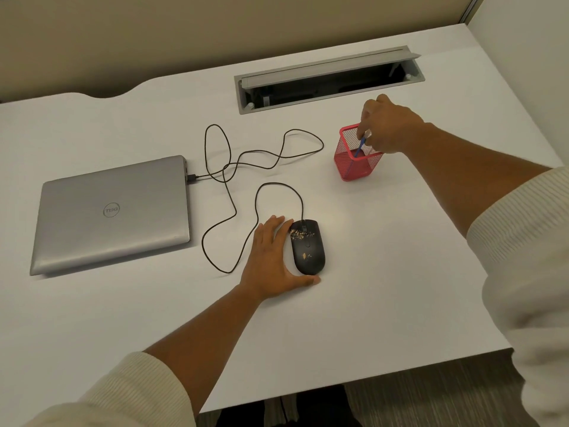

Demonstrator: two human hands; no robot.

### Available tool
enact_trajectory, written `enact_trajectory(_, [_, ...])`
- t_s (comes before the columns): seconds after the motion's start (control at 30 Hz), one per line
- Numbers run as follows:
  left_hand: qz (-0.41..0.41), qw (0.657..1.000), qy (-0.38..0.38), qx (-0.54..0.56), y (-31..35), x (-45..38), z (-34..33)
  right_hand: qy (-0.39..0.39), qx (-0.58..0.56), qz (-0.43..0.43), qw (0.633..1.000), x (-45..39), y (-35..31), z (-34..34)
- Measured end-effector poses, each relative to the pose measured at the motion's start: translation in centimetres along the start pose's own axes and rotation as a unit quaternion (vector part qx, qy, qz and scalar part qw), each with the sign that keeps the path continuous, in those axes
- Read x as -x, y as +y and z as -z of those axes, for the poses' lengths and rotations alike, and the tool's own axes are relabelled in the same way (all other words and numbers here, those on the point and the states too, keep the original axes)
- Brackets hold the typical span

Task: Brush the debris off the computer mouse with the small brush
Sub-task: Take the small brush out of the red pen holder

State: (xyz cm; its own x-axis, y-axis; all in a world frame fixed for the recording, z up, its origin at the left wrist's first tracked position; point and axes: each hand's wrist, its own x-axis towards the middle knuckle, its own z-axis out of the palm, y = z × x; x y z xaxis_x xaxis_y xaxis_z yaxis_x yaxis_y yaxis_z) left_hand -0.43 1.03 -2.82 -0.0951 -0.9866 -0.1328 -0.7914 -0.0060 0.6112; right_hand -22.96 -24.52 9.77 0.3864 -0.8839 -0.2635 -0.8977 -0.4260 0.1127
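White surface (385, 272): left hand (272, 260) lies flat, fingers straight, against debris-speckled mouse (307, 246) at centre frame; right hand (386, 126) pinches blue brush (359, 147) in red mesh cup (354, 163), upper right.

A white desk (400, 272) with a grey cable tray (329, 80) (lid raised) stands against beige partition walls (154, 32); dark carpet (446, 396) lies below.
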Motion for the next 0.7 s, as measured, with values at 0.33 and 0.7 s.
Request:
enact_trajectory(0.33, [0.013,1.000,-0.011,0.001,0.4,0.0,0.2,0.034,-0.126,0.000,0.991,1.3,1.2,0.1])
enact_trajectory(0.7, [0.014,1.000,0.014,0.022,1.1,0.2,0.4,0.158,-0.363,-0.087,0.914,3.0,0.5,0.0])
